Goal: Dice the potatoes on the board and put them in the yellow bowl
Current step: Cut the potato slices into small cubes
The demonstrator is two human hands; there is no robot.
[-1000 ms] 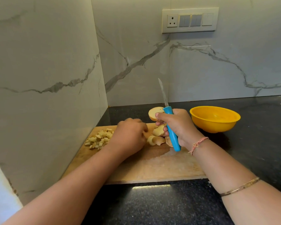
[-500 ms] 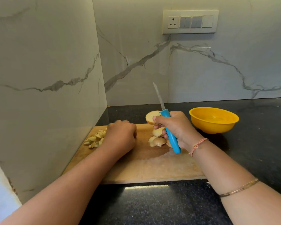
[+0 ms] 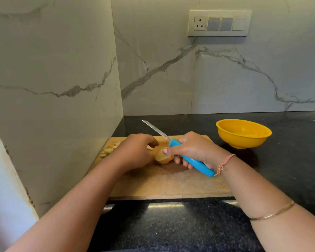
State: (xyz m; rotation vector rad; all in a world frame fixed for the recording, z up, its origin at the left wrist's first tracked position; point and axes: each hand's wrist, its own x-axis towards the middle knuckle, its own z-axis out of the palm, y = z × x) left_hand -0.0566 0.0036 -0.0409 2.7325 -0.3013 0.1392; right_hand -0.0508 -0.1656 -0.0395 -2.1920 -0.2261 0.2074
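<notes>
A potato piece [image 3: 162, 157] lies on the board [image 3: 171, 184], touched by the thumb of the right hand [image 3: 196, 148], which grips the knife [image 3: 198, 163] (blade angled up, away). The left hand [image 3: 136, 151] curls beside it; whether it holds anything I cannot tell. Diced bits [image 3: 109, 150] sit far left on the board, and the yellow bowl [image 3: 244, 141] stands on the bench [image 3: 171, 230] to the right.

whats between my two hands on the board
A potato piece lies on the board between the left hand and the right hand, whose thumb touches it while gripping the knife; the head view shows it.
</notes>
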